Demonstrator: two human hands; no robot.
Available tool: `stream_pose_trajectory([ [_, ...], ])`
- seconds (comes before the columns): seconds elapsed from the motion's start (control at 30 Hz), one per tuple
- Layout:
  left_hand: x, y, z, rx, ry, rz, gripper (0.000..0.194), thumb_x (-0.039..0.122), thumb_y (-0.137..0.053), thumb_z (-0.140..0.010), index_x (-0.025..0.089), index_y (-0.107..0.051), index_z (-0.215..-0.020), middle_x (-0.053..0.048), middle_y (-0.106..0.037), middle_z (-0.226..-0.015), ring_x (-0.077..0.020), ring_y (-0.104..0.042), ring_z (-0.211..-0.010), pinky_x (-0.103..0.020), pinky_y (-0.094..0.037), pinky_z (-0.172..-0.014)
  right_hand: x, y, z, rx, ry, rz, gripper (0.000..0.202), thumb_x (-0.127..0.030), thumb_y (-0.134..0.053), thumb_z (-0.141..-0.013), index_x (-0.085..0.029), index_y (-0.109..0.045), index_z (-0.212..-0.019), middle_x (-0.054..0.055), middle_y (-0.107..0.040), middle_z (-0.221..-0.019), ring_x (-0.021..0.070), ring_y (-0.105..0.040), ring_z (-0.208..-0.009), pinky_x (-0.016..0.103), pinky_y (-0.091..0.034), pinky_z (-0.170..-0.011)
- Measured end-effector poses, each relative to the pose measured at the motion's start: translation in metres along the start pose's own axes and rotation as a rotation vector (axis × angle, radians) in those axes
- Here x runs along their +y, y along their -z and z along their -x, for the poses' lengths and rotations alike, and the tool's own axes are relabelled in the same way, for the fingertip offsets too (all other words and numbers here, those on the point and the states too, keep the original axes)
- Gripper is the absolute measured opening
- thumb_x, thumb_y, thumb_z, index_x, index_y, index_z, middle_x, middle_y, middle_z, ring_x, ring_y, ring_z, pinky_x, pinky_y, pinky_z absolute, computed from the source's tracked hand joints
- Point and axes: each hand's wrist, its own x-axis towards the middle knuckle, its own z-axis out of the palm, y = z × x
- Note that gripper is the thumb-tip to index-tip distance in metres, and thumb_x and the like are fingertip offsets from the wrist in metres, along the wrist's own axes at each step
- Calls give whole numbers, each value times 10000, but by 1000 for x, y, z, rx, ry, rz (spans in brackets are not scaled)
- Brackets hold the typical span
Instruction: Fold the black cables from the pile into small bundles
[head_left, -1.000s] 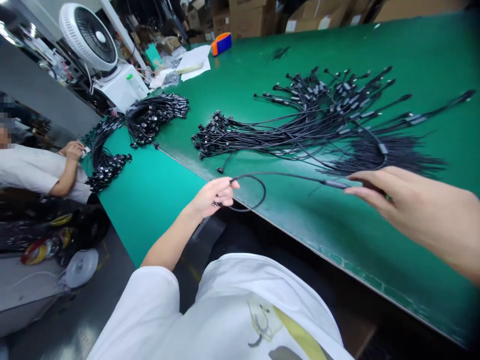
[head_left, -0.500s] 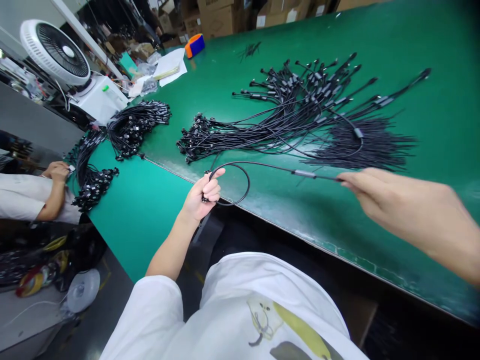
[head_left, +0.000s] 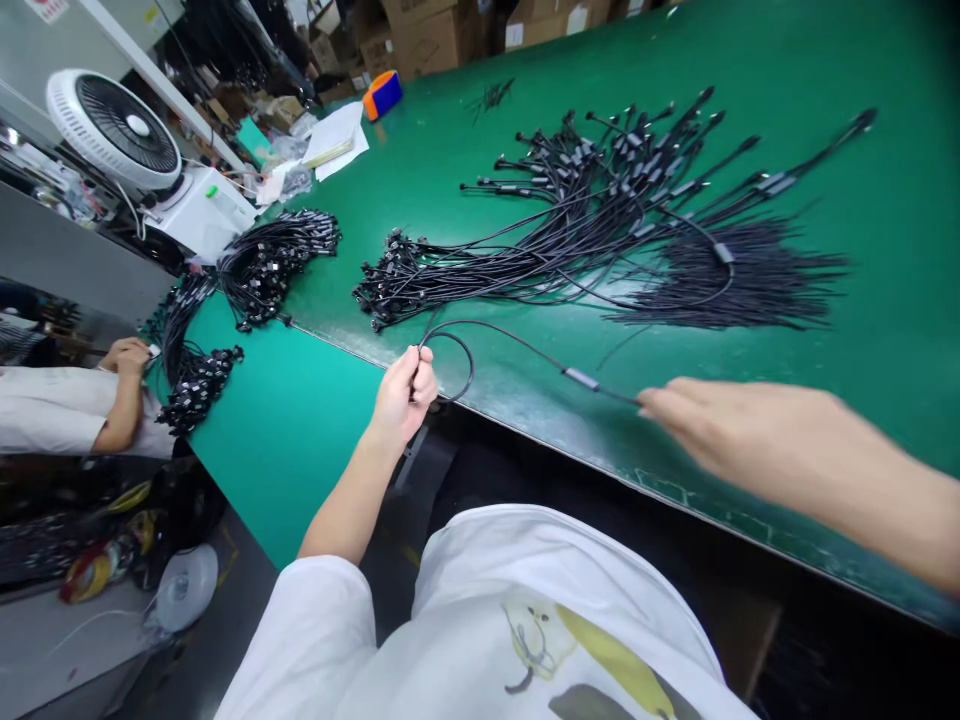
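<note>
A black cable (head_left: 517, 338) with a grey sleeve (head_left: 581, 379) runs between my two hands above the bench's front edge. My left hand (head_left: 406, 393) is closed on one part of it, and a loop of the cable hangs just right of the fingers. Its other end sits pinched in my right hand (head_left: 697, 420), which is a little blurred; the fingers hide the tip. Behind my hands lies a large bundle of similar black cables (head_left: 517, 262), with grey sleeves and connectors at their ends. A heap of thin black strips (head_left: 750, 280) lies at the bundle's right.
More cable bundles (head_left: 274, 260) lie at the left, near a white fan (head_left: 120, 130). Papers (head_left: 334, 140) and an orange-and-blue roll (head_left: 382, 95) rest farther back on the green table (head_left: 847, 60). Another person's hands (head_left: 127, 357) are at far left; cardboard boxes (head_left: 435, 40) stand behind.
My right hand has moved left and slightly down, closer to my left hand. The cable between them is slacker, and its loop is smaller.
</note>
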Motion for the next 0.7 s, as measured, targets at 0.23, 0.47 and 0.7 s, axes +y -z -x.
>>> stream_pose_trajectory([
  [0.23, -51, -34, 20, -425, -175, -566, 364, 530, -560, -929, 168, -594, -941, -48, -702, -837, -127, -647, -758, -253, -503, -751, -44, 25, -46, 73, 160, -474, 281, -247, -418, -1003, -185, -619, -816, 22, -629, -725, 134, -550, -612, 264, -311, -570],
  [0.47, -46, -41, 19, -473, 65, -181, 387, 543, -634, -882, 159, -580, -898, 80, -382, -547, -40, -284, -416, -190, -250, -451, -40, -12, -69, 416, -395, -1296, 400, -568, -611, -879, -184, -596, -993, 56, -602, -935, 174, -565, -870, 291, -453, -766],
  [0.7, -76, -34, 14, -409, 56, -329, 446, 561, -607, -885, 167, -520, -697, 22, -451, -613, -127, -532, -654, -270, -435, -695, -72, -22, -62, 270, -757, -2201, 526, -595, -792, -728, -177, -473, -704, -87, -257, -601, 52, -215, -514, 222, -398, -558],
])
